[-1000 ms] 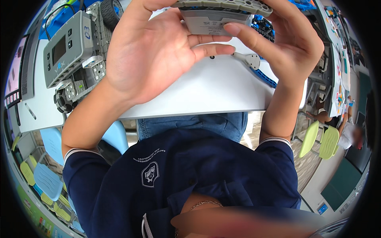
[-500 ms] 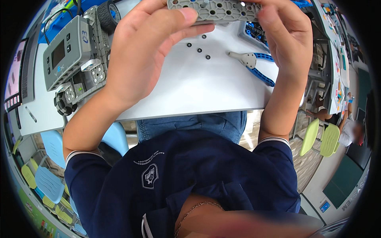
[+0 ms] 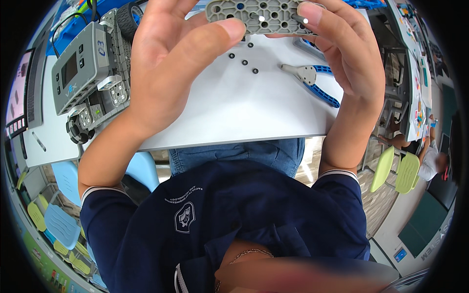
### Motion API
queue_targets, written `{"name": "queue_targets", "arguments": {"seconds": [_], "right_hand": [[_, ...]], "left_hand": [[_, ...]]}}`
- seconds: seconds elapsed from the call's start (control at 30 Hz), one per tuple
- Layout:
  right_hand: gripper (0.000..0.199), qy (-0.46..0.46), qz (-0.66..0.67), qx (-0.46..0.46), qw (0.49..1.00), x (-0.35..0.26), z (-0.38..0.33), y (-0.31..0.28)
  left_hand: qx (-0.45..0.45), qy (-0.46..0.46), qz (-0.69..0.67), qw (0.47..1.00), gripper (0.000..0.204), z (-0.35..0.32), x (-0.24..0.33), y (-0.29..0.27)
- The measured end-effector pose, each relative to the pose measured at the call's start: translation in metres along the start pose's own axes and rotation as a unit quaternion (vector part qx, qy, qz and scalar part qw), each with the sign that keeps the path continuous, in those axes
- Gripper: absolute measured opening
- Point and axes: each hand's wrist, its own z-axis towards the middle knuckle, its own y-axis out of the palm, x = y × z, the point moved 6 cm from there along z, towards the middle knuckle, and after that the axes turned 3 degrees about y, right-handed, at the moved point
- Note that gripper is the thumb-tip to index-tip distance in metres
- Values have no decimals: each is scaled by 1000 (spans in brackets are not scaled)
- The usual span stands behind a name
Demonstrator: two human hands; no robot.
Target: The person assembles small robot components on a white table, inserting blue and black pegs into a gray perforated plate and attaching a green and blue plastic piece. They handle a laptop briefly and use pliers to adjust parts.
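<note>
A grey plastic beam full of round holes is held up over the far side of the table, between both hands. My left hand grips its left end, the thumb lying along the near edge. At the right end my right hand pinches it, thumb on the face next to a small pin. Several small black ring spacers lie on the white tabletop below the beam. Right of them rest pliers with blue handles and a grey head. The far edge of the beam runs close to the picture's top.
A grey controller box with a screen sits on a wheeled robot build at the left. A parts tray is partly hidden behind my right hand. The white table's near edge crosses before my lap. A pen lies far left.
The beam has tilted so more of its holed face shows, and it sits slightly lower. My right thumb has moved onto its face. The spacers and pliers stay about where they were.
</note>
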Motion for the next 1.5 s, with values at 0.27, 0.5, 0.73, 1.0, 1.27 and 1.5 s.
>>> {"name": "queue_targets", "arguments": {"seconds": [0.27,0.5,0.73,1.0,1.27,1.5], "right_hand": [[44,-13,-26,5,1000,-1,0,2],[46,1,-23,2,1000,-5,-2,7],[45,-6,31,-17,999,-4,-4,7],[39,-21,44,-50,998,3,3,-3],[42,-65,18,-8,998,-1,-2,-9],[44,-62,5,-17,998,-8,0,-10]], "left_hand": [[20,-32,74,997,55,3,3,2],[31,-22,-20,999,56,3,6,2],[-21,48,49,997,60,4,7,5],[-61,43,73,995,61,4,7,2],[44,-30,90,995,75,10,8,12],[42,-187,105,976,74,4,12,13]]}}
